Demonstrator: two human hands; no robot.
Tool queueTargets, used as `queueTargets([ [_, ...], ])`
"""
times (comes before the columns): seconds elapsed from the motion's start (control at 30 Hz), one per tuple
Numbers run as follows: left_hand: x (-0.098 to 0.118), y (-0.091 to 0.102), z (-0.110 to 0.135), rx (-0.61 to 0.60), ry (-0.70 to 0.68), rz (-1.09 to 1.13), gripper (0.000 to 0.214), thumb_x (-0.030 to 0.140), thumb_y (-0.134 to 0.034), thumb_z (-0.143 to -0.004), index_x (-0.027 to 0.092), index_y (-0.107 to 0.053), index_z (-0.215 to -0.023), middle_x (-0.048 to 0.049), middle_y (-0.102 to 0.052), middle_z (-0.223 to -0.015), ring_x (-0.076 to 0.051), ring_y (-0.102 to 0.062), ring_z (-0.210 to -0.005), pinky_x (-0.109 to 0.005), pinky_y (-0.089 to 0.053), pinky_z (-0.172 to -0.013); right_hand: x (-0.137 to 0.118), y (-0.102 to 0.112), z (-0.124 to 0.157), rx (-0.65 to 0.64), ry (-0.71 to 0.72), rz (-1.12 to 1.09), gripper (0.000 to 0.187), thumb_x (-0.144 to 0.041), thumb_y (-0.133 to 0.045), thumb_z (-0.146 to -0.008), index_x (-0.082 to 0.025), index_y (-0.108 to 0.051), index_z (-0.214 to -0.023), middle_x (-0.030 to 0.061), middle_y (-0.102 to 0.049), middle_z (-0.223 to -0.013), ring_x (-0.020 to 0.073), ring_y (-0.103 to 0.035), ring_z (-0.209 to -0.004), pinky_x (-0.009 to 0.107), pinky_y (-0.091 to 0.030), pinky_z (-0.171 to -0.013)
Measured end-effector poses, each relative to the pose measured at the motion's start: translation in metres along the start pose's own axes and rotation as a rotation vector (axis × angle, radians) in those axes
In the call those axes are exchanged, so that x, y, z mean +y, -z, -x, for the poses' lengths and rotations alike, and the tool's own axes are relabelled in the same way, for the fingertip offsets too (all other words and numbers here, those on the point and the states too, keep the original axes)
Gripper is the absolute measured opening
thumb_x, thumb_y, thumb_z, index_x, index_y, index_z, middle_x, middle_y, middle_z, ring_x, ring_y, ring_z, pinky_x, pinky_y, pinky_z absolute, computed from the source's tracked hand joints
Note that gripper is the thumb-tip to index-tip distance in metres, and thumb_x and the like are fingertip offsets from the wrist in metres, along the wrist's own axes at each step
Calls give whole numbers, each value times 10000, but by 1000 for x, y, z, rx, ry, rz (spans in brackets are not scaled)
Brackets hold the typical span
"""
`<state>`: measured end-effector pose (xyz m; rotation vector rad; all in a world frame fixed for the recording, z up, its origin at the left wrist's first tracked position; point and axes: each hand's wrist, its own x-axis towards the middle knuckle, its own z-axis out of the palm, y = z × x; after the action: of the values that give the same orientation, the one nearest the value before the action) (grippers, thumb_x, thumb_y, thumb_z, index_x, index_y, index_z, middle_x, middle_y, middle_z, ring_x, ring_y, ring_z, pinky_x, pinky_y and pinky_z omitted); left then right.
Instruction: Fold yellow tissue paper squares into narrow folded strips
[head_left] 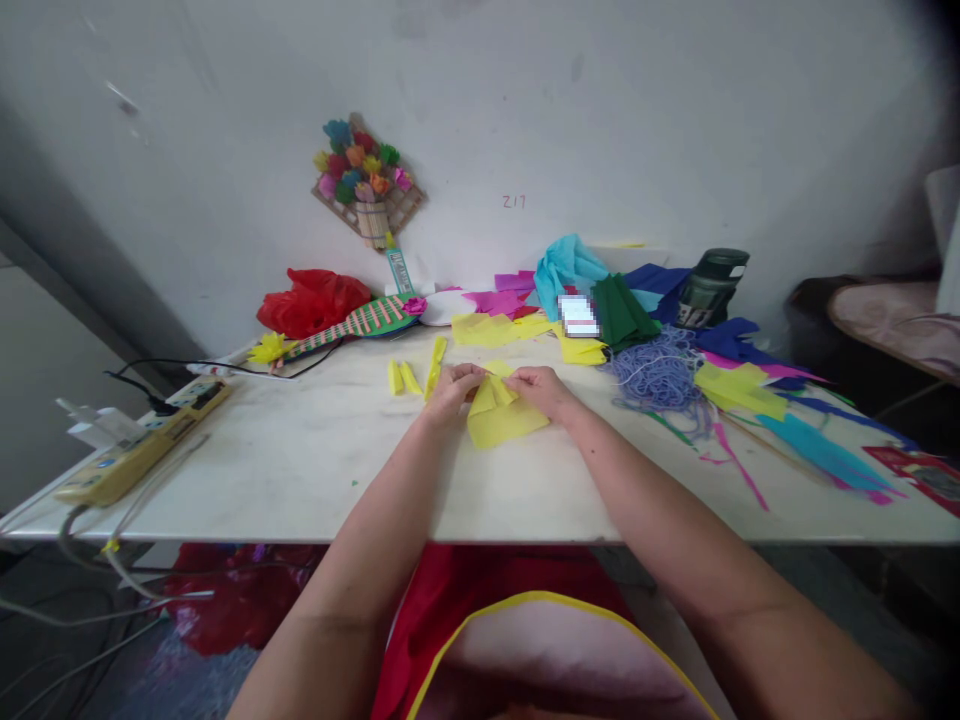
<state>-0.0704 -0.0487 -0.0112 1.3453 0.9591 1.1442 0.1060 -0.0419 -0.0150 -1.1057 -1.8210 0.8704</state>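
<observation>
A thin sheet of yellow crepe paper (506, 424) hangs between my two hands over the middle of the table, its top part gathered in folds and its lower part spread flat. My left hand (454, 391) pinches the upper left edge. On the upper right, my right hand (543, 389) grips the same sheet between thumb and fingers. Close beyond my left hand lies a folded yellow strip (435, 368). Two short folded yellow pieces (405, 378) rest further left.
A power strip (142, 445) with plugs and cables lies at the left edge. Blue-purple yarn (660, 370), a phone (578, 316), a dark green bottle (711, 288) and coloured paper are at the right. A red plastic bag (311, 303) sits at the back left, under wall-hung paper flowers (361, 170).
</observation>
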Motion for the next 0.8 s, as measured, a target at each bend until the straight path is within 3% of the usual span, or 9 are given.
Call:
queueTargets([
  [0.27,1,-3,2,43,-81,-164,279,395,-650,-603,140,-536,-591,47,-430,-466,-54,-359,-428,-214,-244,-442,0,-1,1,-17,5,-33,279,-428,-529,-679,-164,-545,-592,-24,-438,-538,112,-412,-551,228,-325,-503],
  [0.5,7,-7,6,47,-70,-162,292,406,-657,-604,147,-523,-586,46,-441,-466,-57,-355,-427,-218,-244,-442,-1,1,2,-8,24,-48,270,-420,-555,-652,-161,-549,-573,-33,-421,-526,100,-376,-536,231,-303,-507],
  [0.8,-2,0,-2,15,90,-62,355,502,-510,-706,153,-541,-650,11,-441,-510,-83,-387,-432,-241,-232,-432,-2,-2,1,-6,-19,-74,289,-436,-588,-624,-149,-580,-592,-28,-476,-528,96,-408,-514,228,-308,-496],
])
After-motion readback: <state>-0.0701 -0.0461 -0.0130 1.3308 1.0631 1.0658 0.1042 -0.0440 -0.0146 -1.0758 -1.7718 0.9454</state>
